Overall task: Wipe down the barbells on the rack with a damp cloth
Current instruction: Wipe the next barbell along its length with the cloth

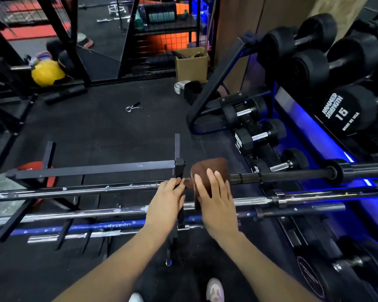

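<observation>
Barbells (79, 189) lie across the low rack (92, 170); my right hand (214, 199) presses the brown cloth (210, 168) flat-fingered over one bar, while my left hand (165, 203) has its grip curled on the rack post (179, 168), seemingly to brace.

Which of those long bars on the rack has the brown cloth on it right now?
The farthest, topmost bar, dark to the right of the brown cloth. The right hand presses the cloth onto it; the nearer chrome and blue bars are bare.

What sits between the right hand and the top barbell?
The brown cloth. In the head view it is draped over the top barbell, and the right hand lies flat on it, so the palm never touches the bar.
</observation>
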